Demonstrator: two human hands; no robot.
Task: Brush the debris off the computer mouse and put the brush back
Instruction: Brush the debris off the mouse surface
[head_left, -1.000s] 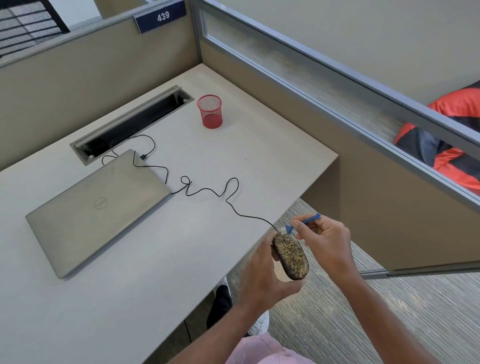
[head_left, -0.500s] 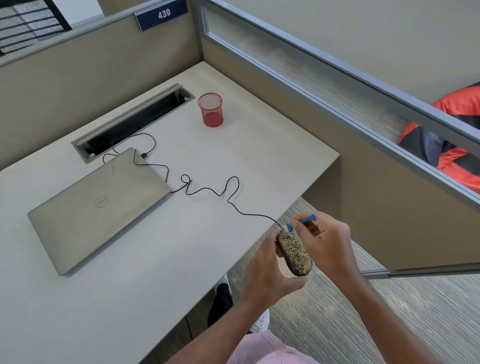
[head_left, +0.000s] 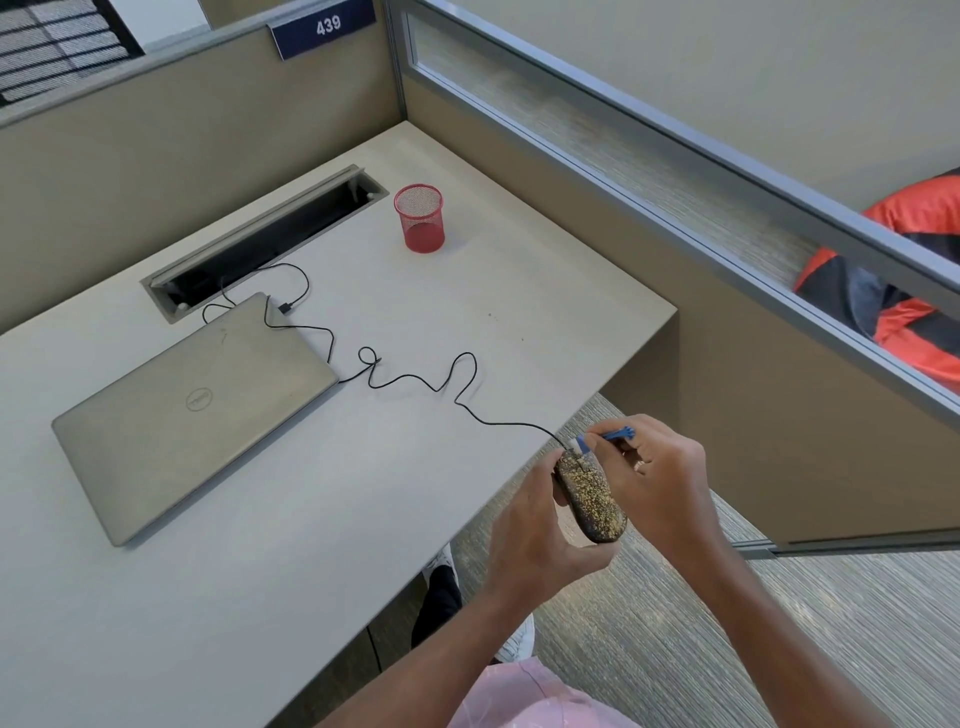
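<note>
The brush (head_left: 613, 434) has barely shifted, its tip still at the front of the mouse (head_left: 592, 499). The right hand (head_left: 660, 483) pinches the brush and the left hand (head_left: 535, 540) grips the mouse, lower right.

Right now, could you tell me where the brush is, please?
In the head view, lower right: the right hand pinches the brush, its bristles at the cable end of the mouse.

A grey desk (head_left: 519, 312) carries a closed laptop (head_left: 192, 410) at left, a red cup (head_left: 420, 218) far, and a cord (head_left: 415, 383) between.
</note>
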